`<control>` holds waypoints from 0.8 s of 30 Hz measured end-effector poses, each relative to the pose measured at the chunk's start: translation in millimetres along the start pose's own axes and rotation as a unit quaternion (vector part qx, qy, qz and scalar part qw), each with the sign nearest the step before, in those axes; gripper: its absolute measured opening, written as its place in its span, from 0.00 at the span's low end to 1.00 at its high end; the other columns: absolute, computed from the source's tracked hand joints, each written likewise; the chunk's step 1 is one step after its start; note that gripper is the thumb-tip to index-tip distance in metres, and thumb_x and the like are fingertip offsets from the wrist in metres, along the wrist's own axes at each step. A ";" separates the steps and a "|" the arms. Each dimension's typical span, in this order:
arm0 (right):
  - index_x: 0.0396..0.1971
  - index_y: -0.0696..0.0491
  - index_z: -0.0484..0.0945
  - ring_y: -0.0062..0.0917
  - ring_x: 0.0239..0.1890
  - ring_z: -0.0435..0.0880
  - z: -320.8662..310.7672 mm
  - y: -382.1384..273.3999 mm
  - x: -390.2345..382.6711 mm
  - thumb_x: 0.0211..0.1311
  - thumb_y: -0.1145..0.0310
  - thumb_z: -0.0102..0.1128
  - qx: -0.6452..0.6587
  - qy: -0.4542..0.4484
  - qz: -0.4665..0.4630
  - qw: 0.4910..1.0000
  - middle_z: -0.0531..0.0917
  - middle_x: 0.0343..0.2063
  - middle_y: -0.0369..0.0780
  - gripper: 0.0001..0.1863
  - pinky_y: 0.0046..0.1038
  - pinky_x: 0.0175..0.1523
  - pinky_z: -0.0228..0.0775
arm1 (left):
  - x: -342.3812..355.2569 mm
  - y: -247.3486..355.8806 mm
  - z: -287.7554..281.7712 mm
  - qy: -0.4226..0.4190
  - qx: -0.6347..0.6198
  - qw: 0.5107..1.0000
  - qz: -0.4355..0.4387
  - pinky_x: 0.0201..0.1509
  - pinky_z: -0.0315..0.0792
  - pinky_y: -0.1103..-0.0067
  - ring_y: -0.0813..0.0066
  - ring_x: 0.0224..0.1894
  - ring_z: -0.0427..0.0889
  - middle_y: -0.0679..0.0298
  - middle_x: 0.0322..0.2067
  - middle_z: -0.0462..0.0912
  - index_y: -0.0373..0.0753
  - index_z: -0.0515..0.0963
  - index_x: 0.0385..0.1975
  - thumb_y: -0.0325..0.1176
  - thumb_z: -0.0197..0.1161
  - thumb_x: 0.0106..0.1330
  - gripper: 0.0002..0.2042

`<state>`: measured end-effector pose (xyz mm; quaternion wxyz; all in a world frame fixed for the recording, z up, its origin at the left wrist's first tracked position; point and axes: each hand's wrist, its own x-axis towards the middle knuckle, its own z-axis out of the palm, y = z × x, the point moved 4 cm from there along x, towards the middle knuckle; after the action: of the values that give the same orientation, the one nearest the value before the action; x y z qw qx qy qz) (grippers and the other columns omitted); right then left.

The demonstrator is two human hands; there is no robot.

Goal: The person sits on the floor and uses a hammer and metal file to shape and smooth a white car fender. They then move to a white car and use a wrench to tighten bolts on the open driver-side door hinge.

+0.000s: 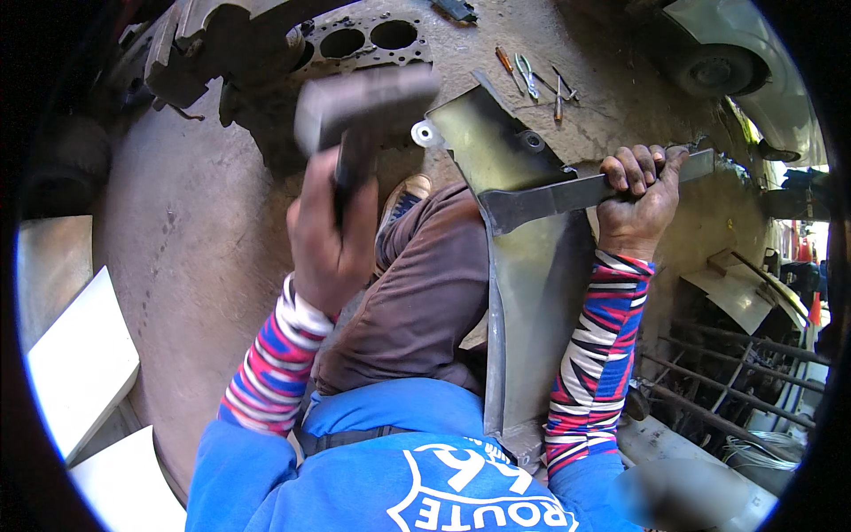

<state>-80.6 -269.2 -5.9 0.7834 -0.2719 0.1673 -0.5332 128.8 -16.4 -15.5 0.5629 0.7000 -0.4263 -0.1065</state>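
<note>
My left hand (332,235) is wrapped round the handle of a hammer (368,105), raised to the left of the panel and blurred by motion. A bent sheet-metal panel (536,301), yellowish and grey with a flanged edge, leans along my right side, beside my leg. Round a flat steel bar (545,202) my right hand (643,191) is closed in a fist. The bar's broad end lies over the panel's left edge, below a dark hole with a ring. Another ringed tab (426,134) sticks out at the panel's upper left corner.
An engine block (363,49) with open cylinders stands ahead on the left. Screwdrivers and pliers (526,78) lie on the floor beyond the panel. White sheets (84,363) lie at left. A metal rack (736,381) is at right; a car (753,71) stands far right.
</note>
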 end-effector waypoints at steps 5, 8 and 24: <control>0.28 0.47 0.66 0.13 0.14 0.55 2.5 7.9 -1.8 0.72 0.47 0.49 0.029 0.003 0.034 0.999 0.58 0.15 0.27 0.20 0.20 0.22 0.52 | -46.8 -10.4 2.2 -0.111 0.021 0.971 0.211 0.35 0.78 0.68 0.53 0.31 0.84 0.53 0.32 0.81 0.34 0.73 0.43 0.24 0.64 0.51 0.18; 0.27 0.47 0.65 0.13 0.14 0.54 5.4 12.5 0.0 0.72 0.47 0.49 0.030 0.001 0.040 0.999 0.58 0.15 0.27 0.20 0.20 0.22 0.51 | -40.1 -30.2 16.6 -0.193 0.157 0.960 0.131 0.34 0.77 0.68 0.53 0.29 0.81 0.54 0.31 0.80 0.33 0.72 0.43 0.26 0.66 0.51 0.18; 0.25 0.47 0.64 0.13 0.13 0.53 -5.4 7.2 -4.0 0.75 0.49 0.46 0.040 0.000 0.041 0.998 0.55 0.14 0.27 0.20 0.21 0.21 0.49 | -54.1 -20.5 14.5 -0.090 -0.005 0.961 0.262 0.29 0.74 0.69 0.54 0.24 0.78 0.57 0.24 0.76 0.36 0.71 0.39 0.27 0.67 0.52 0.15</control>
<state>-79.7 -264.8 -14.7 0.8147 -0.2333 0.1573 -0.5070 96.2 12.4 -56.4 0.5342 0.5483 -0.6432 -0.0195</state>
